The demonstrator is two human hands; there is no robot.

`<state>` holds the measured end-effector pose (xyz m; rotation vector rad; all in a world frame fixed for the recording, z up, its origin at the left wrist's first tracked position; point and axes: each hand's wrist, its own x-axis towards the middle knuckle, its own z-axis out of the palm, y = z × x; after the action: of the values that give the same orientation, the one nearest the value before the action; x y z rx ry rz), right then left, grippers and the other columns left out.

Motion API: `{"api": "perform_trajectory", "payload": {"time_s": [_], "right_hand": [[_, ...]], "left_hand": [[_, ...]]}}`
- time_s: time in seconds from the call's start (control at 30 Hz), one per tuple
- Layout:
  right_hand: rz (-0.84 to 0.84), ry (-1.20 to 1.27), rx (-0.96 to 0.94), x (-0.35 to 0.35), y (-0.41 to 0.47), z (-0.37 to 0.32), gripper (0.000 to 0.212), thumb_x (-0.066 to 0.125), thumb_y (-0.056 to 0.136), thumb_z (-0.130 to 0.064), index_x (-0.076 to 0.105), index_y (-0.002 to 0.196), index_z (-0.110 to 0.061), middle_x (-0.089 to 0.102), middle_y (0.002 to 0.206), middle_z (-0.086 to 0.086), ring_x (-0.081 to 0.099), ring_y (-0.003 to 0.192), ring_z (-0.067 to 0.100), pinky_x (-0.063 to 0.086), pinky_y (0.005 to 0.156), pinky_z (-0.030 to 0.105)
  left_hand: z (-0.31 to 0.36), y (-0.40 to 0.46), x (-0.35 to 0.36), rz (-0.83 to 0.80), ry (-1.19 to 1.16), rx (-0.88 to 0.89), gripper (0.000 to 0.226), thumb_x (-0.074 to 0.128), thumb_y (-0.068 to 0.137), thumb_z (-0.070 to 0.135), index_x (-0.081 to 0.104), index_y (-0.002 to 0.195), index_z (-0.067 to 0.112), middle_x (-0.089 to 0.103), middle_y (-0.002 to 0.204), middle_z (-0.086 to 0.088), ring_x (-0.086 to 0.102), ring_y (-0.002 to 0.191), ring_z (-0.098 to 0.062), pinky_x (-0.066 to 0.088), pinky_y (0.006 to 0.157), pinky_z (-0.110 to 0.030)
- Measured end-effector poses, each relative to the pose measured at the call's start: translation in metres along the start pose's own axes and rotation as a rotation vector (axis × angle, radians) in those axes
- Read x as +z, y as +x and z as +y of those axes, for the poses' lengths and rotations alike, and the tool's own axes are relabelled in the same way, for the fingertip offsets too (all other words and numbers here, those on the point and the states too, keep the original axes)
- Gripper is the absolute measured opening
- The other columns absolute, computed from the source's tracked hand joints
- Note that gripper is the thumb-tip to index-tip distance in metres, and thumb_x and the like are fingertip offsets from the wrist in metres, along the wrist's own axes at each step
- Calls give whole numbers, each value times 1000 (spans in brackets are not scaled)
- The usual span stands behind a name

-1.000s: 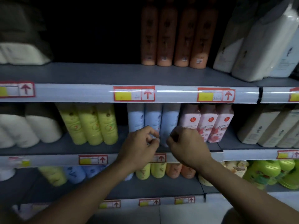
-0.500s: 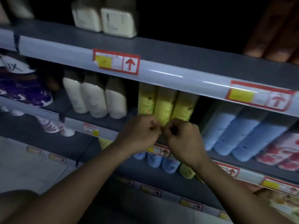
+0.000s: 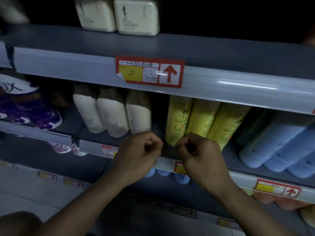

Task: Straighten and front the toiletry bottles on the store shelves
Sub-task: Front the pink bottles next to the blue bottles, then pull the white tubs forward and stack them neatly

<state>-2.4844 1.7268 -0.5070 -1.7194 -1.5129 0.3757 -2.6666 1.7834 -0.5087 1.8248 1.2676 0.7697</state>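
A dim store aisle is shown, lit weakly from the front while the shelf recesses are left almost black. Grey metal shelving (image 3: 213,48) is seen in several tiers, tilted across the view. Each tier is fronted by a pale, glossy price rail (image 3: 238,89) on which streaks of light are reflected. A red-bordered price tag (image 3: 149,72) with a yellow panel and a red upward arrow is fixed to the upper rail, one lower corner peeled back. Similar tags (image 3: 277,188) are fixed to the lower rails. A dark divider clip (image 3: 75,139) is seen at a joint in the middle rail. Pale flooring (image 3: 22,189) is visible at lower left.
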Motion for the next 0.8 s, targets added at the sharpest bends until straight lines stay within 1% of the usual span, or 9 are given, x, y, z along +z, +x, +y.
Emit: {"api": "perform_trajectory", "payload": {"time_s": [0.07,0.17,0.2,0.3,0.47,0.6,0.67,0.73,0.8], "right_hand": [[-8,-7,5,9,-2,-9,19,62,92,-22,68,74,-26,65,65,-14,62,64,5,41,54,22],[17,30,33,22,0,-25,22,63,93,-20,67,73,-27,62,62,-18,60,62,3,36,53,13],[29,42,38,27,0,-31,22,64,93,-18,68,73,-26,63,63,-17,60,63,3,36,54,13],[54,86,50,37,-3,-50,22,65,93,-15,69,74,-26,68,67,-13,63,67,6,44,57,19],[98,110,41,39,-19,-83,23,65,93,-14,68,74,-25,69,70,-9,63,67,10,48,60,29],[114,101,-29,24,-35,-116,20,64,93,-13,69,76,-23,68,70,-6,64,68,12,51,64,36],[108,114,-89,10,-40,-135,19,65,95,-17,68,77,-24,68,72,-7,64,69,11,50,64,34],[103,139,-155,-5,-43,-154,19,64,97,-21,67,78,-25,68,73,-8,63,68,12,49,61,31],[122,179,-200,-18,-42,-170,16,66,96,-20,68,82,-26,69,76,-10,63,70,11,47,58,23]], "left_hand": [[-9,3,-12,-5,-69,-42,22,66,94,6,73,85,25,76,75,3,73,64,-12,54,61,-26],[-22,10,-33,22,-115,-65,19,65,96,6,74,87,20,76,74,0,73,64,-16,54,62,-27],[-25,11,-41,25,-125,-60,18,64,96,6,74,88,19,76,74,-1,73,64,-16,54,62,-28],[-30,8,-62,22,-158,-39,17,63,95,6,73,88,17,76,75,-1,73,66,-18,55,61,-28],[-29,-8,-89,28,-232,-3,20,63,94,6,73,85,20,76,74,-3,73,65,-19,51,58,-24],[-4,-27,-108,60,-295,71,20,62,92,4,74,83,18,76,72,-3,73,64,-22,54,60,-31],[14,-37,-117,104,-342,105,19,63,91,3,75,83,17,76,72,-5,73,64,-23,54,61,-31],[30,-47,-125,132,-377,159,17,63,91,2,74,84,13,76,72,-6,73,63,-22,52,60,-27],[45,-54,-135,141,-388,223,15,64,92,0,74,84,9,75,71,-9,72,62,-24,52,58,-26]]}}
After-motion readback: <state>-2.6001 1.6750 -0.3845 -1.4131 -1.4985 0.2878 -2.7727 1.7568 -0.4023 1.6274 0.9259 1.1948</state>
